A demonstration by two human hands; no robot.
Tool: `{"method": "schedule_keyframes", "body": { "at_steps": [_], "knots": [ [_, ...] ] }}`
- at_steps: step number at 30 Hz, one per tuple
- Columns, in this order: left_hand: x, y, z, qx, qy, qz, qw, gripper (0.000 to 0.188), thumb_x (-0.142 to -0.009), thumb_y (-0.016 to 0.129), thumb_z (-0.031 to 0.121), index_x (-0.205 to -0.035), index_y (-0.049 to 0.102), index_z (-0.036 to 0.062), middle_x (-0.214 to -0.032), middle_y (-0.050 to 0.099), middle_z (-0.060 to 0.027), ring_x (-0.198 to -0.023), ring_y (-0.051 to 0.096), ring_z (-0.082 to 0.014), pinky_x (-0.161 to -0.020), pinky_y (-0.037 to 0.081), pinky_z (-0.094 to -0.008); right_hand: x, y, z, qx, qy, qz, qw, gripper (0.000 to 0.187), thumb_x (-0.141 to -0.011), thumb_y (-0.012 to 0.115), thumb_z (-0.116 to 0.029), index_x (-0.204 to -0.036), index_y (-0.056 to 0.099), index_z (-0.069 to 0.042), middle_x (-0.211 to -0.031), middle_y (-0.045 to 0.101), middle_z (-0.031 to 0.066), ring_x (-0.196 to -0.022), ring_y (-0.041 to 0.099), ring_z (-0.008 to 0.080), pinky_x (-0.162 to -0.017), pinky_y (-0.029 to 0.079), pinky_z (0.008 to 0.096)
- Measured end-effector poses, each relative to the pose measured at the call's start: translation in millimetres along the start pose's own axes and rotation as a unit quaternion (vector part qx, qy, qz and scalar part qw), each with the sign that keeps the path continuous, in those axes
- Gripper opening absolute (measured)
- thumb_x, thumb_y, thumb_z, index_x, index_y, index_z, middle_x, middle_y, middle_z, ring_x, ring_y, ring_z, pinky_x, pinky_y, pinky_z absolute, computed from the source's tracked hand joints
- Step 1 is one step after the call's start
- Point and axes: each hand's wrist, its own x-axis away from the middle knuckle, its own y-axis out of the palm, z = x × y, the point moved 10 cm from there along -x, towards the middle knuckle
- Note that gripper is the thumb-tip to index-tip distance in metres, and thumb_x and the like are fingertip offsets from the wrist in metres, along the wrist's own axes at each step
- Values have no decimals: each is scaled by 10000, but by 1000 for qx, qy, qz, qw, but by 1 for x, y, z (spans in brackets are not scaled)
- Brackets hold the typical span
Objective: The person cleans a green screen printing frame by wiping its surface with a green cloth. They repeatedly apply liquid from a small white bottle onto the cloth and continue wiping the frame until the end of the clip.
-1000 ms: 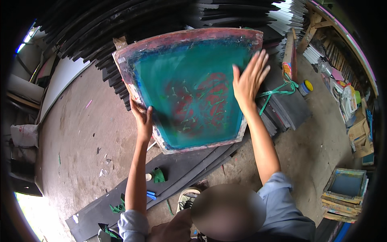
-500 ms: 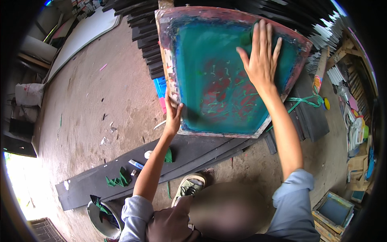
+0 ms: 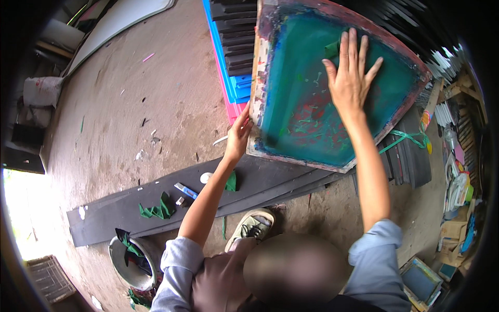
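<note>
A screen-printing frame (image 3: pixel 261 58) with a worn, paint-stained border leans in front of me, tilted. Its green mesh (image 3: pixel 301 57) carries reddish smears and small pale marks. My left hand (image 3: pixel 238 138) grips the frame's left edge near the lower corner, thumb towards me and fingers partly hidden. On the mesh, towards the upper right, my right hand (image 3: pixel 349 88) lies flat with its fingers spread. A crumpled dark green piece of cloth (image 3: pixel 331 50) shows beside its thumb and index finger, partly covered by the hand.
Long black sheets (image 3: pixel 125 221) lie across the floor, bearing a blue-handled cutter (image 3: pixel 186 191), green scraps (image 3: pixel 157 208) and a white round object (image 3: pixel 206 178). A bucket (image 3: pixel 117 260) of scraps stands lower left. Blue sheets (image 3: pixel 239 86) and black strips (image 3: pixel 234 39) are stacked behind the frame.
The view has shifted, so the frame appears farther right and more blue and pink sheets show. My right hand's fingers are spread wider on the mesh, exposing more of the green cloth.
</note>
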Motion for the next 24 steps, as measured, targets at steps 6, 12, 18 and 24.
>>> {"method": "schedule_keyframes", "body": {
  "at_steps": [6, 12, 18, 24],
  "knots": [
    [22, 11, -36, 117, -103, -46, 987, 499, -922, 348, -18, -1402, 229, 43, -1440, 273, -94, -1319, 252, -178, -1072, 190, -296, 221, 59, -155, -20, -475, -228, 849, 781, -811, 457, -537, -1424, 180, -141, -1482, 171, 0, -1370, 113, 139, -1114, 63, 452],
    [65, 8, -52, 76, -132, 25, 988, 486, -965, 362, 263, -1391, 266, 51, -1443, 264, -100, -1348, 181, -200, -1090, 147, -313, 81, 34, -98, -101, -288, -128, 944, 628, -810, 536, -417, -1357, 362, -162, -1448, 273, 39, -1341, 236, 190, -1045, 207, 540],
    [91, -13, -95, 65, -203, 129, 968, 531, -964, 282, 419, -1322, 408, 48, -1360, 401, -123, -1295, 306, -221, -1077, 188, -371, 48, 31, -107, -107, -42, -75, 990, 658, -863, 454, -454, -1373, 304, -66, -1455, 249, 70, -1348, 217, 239, -1032, 134, 601],
    [90, -6, -102, 113, -223, 102, 963, 581, -959, 267, 450, -1281, 442, -1, -1318, 441, -154, -1263, 364, -243, -1058, 252, -393, 300, 67, -159, -25, -503, -198, 841, 739, -833, 480, -422, -1436, 121, -189, -1497, 76, -79, -1366, 68, 68, -1120, 110, 351]
  ]
}}
